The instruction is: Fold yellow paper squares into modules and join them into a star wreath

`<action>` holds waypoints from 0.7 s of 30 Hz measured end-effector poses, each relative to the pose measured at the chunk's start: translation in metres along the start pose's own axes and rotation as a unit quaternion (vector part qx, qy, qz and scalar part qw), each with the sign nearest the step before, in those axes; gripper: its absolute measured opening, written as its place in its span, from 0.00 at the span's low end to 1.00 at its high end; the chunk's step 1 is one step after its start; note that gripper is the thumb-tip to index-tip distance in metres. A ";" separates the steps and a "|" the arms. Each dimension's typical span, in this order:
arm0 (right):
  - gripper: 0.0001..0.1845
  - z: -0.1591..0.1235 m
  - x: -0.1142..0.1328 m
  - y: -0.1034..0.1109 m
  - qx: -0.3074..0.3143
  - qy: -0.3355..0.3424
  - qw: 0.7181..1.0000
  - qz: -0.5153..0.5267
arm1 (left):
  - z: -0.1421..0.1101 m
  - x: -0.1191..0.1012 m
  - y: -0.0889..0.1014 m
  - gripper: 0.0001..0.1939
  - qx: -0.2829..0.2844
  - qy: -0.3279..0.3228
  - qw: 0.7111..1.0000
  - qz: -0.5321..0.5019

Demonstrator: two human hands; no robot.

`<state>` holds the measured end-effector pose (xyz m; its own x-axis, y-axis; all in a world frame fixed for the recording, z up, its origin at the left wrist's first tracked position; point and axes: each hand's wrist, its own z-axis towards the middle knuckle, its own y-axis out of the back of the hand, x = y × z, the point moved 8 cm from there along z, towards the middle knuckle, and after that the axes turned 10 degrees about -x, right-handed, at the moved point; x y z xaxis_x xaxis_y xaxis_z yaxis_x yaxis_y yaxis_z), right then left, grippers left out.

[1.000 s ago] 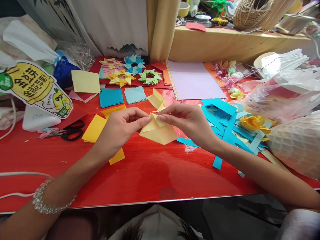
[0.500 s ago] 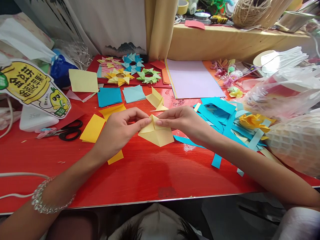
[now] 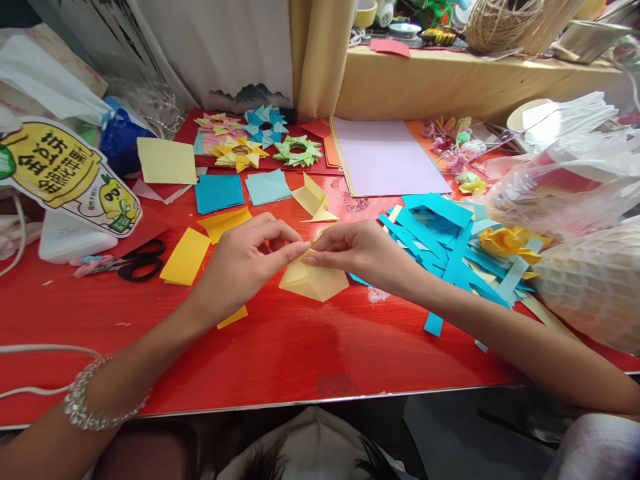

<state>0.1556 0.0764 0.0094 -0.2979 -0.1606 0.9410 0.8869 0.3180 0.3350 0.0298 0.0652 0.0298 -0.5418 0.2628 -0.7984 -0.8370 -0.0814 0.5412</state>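
Observation:
Between both hands is a pale yellow sheet of folding paper (image 3: 315,283), creased down its middle, its wide end toward me. My left hand (image 3: 260,250) pinches its upper edge with thumb and forefinger. Right beside those fingertips, my right hand (image 3: 350,250) pinches the same edge, and the fingers cover the top of the fold. Just beyond the hands lies a folded pale yellow piece (image 3: 315,198). Orange-yellow paper squares (image 3: 186,257) rest left of my left hand, partly hidden by it.
Blue paper strips (image 3: 440,233) are heaped at the right beside a netted bundle (image 3: 590,287). Black-handled scissors (image 3: 141,261) lie at left. Blue squares (image 3: 219,194), a lilac sheet (image 3: 390,157) and folded paper rings (image 3: 299,152) sit toward the back of the red table (image 3: 280,373).
My hands have drawn closer together, the fingertips now nearly meeting over the top of the paper. The right hand shifted slightly left and the paper's near point dipped a little toward me.

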 end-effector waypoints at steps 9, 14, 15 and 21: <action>0.17 0.012 -0.006 0.021 -0.095 0.008 0.988 0.121 | 0.008 0.029 0.020 0.06 -0.144 0.122 0.952 -0.240; 0.16 0.008 -0.004 0.003 -0.038 0.004 0.978 0.204 | 0.003 0.033 0.004 0.07 -0.102 0.164 0.936 -0.295; 0.15 0.007 -0.004 0.002 -0.036 0.006 0.978 0.207 | 0.002 0.031 -0.001 0.07 -0.076 0.167 0.939 -0.290; 0.15 0.005 -0.008 0.005 -0.058 -0.014 0.977 0.206 | -0.003 0.020 -0.008 0.09 -0.021 0.124 0.971 -0.205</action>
<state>0.1604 0.0843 0.0033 0.0853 -0.0144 0.9962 0.9668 0.2428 -0.0793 0.0250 0.0680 0.0083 -0.1604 0.0414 -0.9862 -0.9857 -0.0597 0.1578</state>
